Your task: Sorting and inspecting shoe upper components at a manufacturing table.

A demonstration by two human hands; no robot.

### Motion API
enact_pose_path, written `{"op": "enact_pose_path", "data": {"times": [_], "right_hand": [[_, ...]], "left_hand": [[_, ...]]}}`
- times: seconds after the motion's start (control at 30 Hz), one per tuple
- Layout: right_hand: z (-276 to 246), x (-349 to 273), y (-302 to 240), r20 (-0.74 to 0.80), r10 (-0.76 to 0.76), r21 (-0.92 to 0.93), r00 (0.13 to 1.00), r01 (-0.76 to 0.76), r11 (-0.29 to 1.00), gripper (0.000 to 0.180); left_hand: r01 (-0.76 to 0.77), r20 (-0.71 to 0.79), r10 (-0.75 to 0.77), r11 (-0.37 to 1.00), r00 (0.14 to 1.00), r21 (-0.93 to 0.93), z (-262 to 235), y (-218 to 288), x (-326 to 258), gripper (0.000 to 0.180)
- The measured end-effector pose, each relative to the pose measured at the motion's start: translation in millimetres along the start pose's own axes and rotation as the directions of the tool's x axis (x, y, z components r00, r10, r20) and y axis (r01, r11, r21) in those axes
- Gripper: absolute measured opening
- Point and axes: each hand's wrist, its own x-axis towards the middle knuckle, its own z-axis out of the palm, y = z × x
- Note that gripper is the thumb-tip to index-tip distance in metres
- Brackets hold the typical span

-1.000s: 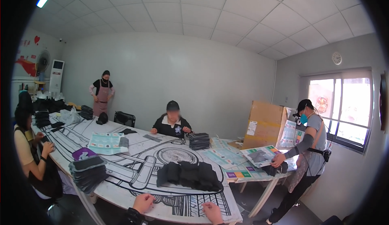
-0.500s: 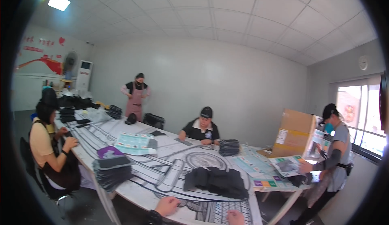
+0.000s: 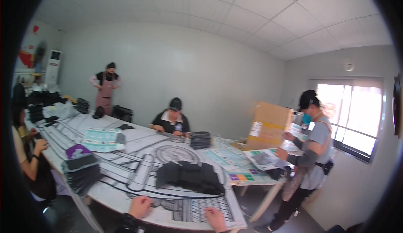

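Note:
My left hand [image 3: 140, 207] rests at the near edge of the long white table [image 3: 110, 194], its fingers curled in. My right hand [image 3: 215, 218] is a short way to the right over the same edge, fingers curled as well. Anything inside either hand is too small or hidden to make out. Between and beyond them the tabletop carries bold black line drawings. Just past my hands lies a broad pile of black fabric pieces [image 3: 191, 177]. To the left, a tall stack of dark grey fabric pieces [image 3: 82, 174] has a purple piece [image 3: 77, 151] behind it.
Across the table a seated person [image 3: 171, 117] handles a grey piece beside a dark stack [image 3: 200, 140]. Another sits at the left; one stands behind in a pink apron [image 3: 105, 91]. At right, a masked person [image 3: 312, 138] holds a printed sheet near a cardboard box [image 3: 268, 126].
The whole view has swung to the right, so the table and people appear farther left. My hands stay near the table edge, still curled. The masked person's raised hand now shows by the box.

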Motion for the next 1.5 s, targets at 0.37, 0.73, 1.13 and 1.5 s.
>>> {"op": "enact_pose_path", "data": {"times": [0.37,0.73,1.13,1.5], "right_hand": [[0,-4,-11,-0.019,0.016,-0.008,1.000,-0.016,1.000,0.023],[-1,2,18,-0.050,0.048,0.064,0.998,-0.045,0.997,0.021],[3,1,8,-0.032,0.047,0.065,0.998,-0.045,0.997,0.018],[-1,4,-9,-0.003,0.056,0.046,0.998,-0.055,0.997,0.015]], "left_hand": [[0.045,0.050,-0.042,0.997,0.998,-0.060,-3,18,1,0.020],[0.013,0.091,-0.010,0.999,0.996,-0.031,17,25,7,0.019],[-0.026,0.022,0.027,0.998,0.999,-0.049,4,10,4,0.022],[0.029,0.027,-0.027,0.997,0.999,-0.075,3,25,4,0.019]]}}
